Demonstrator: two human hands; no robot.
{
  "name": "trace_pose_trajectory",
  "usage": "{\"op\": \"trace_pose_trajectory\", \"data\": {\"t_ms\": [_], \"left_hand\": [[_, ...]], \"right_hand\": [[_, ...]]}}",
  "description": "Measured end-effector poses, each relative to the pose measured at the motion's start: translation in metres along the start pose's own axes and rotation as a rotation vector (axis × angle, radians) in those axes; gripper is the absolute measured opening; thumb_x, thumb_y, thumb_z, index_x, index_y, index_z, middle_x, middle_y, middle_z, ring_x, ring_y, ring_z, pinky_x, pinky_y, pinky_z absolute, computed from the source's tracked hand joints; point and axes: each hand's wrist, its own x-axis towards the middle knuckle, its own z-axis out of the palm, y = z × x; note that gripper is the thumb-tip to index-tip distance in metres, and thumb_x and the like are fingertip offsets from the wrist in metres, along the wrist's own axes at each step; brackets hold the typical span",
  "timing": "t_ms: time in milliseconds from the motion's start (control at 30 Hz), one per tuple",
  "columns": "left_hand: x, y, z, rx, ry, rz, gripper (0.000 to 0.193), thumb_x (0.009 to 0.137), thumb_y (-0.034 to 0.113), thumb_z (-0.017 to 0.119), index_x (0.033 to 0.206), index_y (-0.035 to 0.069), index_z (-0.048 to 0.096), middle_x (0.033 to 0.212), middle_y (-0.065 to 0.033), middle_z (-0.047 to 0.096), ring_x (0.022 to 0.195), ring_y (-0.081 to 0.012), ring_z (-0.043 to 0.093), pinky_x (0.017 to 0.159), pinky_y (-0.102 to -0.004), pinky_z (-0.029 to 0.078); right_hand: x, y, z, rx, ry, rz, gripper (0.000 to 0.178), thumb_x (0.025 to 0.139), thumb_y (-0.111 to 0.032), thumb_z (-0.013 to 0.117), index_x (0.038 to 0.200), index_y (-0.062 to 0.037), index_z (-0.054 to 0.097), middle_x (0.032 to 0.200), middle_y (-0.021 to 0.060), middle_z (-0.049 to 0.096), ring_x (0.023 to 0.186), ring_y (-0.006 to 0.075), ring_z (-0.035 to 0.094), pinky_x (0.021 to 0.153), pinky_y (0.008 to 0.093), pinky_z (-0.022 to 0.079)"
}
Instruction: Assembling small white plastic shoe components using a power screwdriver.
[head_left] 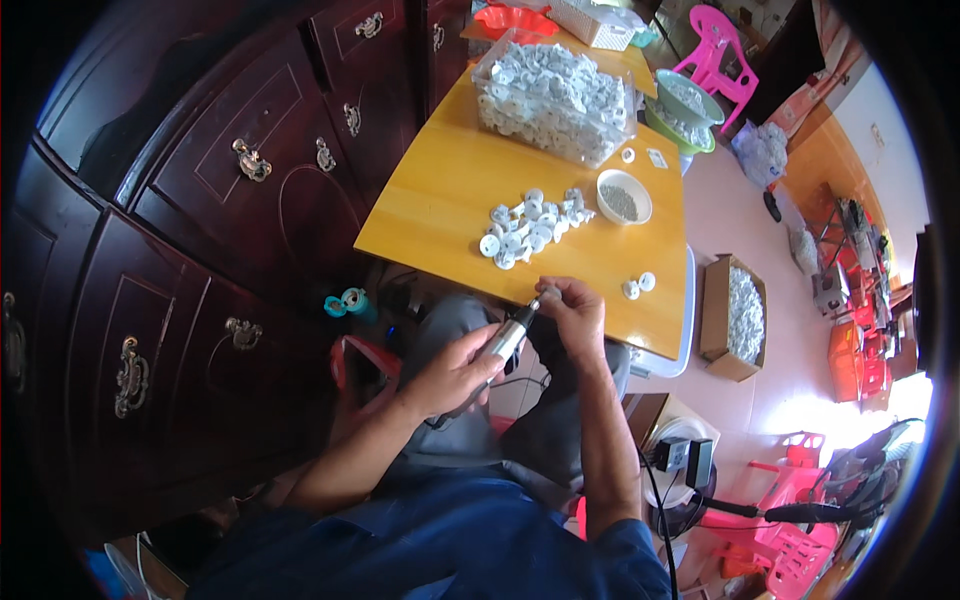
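Observation:
My left hand [458,372] is wrapped round a silver and black electric screwdriver [509,338], its tip pointing up and away from me. At that tip, my right hand [574,312] pinches a small piece, mostly hidden by the fingers. Both hands are just over the near edge of the yellow table [430,210]. Beyond them lies a loose pile of small round white plastic parts [530,228]. To its right stands a white bowl [607,182] of tiny grey metal pieces. A couple of white parts [639,286] sit apart near the table's right side.
A clear bin [600,150] heaped with white parts stands at the table's far end. Dark wooden cabinets [230,200] line the left. On the floor at right are a cardboard box [716,335] of white pieces and pink plastic chairs [720,60]. Black cables [655,500] hang beside my right arm.

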Motion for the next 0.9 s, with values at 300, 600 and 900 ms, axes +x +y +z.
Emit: {"op": "trace_pose_trajectory", "data": {"t_ms": [300,600,900], "left_hand": [[0.001,0.012,0.005,-0.091,-0.049,-0.04,0.056,0.101,0.025,0.052,0.151,0.006,0.034,0.093,-0.0073,0.058,0.06,-0.0087,0.056,0.05,-0.0217,0.047],[-0.001,0.01,0.008,0.015,0.013,-0.002,0.05,0.1,0.022,0.053,0.146,0.006,0.04,0.09,-0.0044,0.057,0.062,-0.006,0.054,0.051,-0.021,0.046],[-0.001,0.005,0.006,0.058,-0.013,0.015,0.056,0.101,0.026,0.054,0.149,0.004,0.034,0.092,-0.0057,0.058,0.063,-0.0073,0.055,0.052,-0.0212,0.047]], "right_hand": [[-0.002,0.0,-0.007,0.142,-0.011,-0.022,0.023,0.088,-0.001,0.068,0.111,0.0003,0.068,0.1,0.0063,0.071,0.089,0.0128,0.067,0.076,0.0259,0.057],[-0.019,-0.02,-0.08,-0.676,0.526,-0.285,0.026,0.089,-0.001,0.061,0.114,-0.0015,0.068,0.111,0.0176,0.067,0.09,0.0277,0.069,0.074,0.036,0.057],[-0.012,-0.004,-0.11,-1.047,0.539,-0.251,0.041,0.087,-0.001,0.057,0.128,-0.0061,0.061,0.122,0.0198,0.063,0.113,0.0378,0.059,0.099,0.0468,0.045]]}}
